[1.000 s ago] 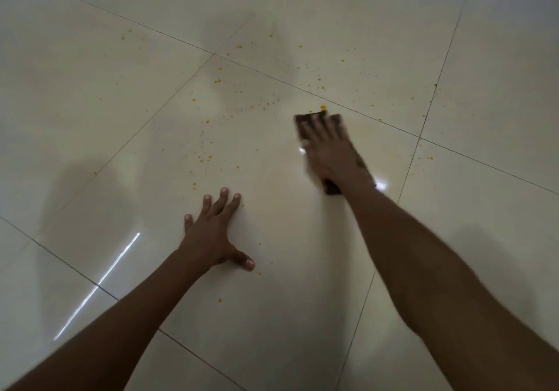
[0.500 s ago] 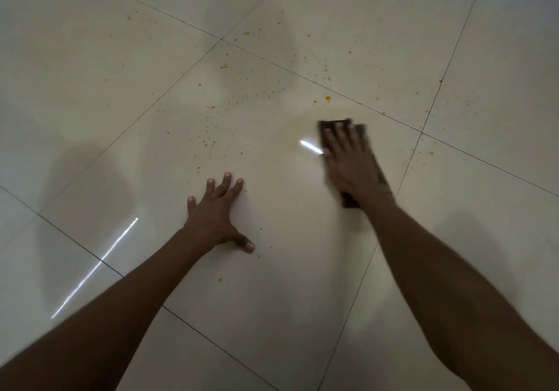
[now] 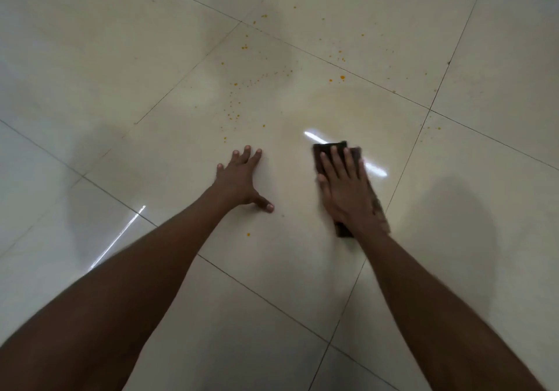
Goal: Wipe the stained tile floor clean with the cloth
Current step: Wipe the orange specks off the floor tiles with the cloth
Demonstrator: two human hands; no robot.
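Right hand: flat grip pressing dark brown folded cloth onto glossy cream tile floor. Left hand: open, bracing. Risk: orange stain specks beyond the grip smear or get missed.

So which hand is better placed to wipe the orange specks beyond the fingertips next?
Right. The right hand already presses flat on the dark cloth, near the orange specks. The left hand lies spread on the bare tile floor, holding nothing.

Right hand with cloth drawn back across the floor, away from the far orange spots, now level with the left hand. Faint yellowish smear on the tile beyond the cloth.
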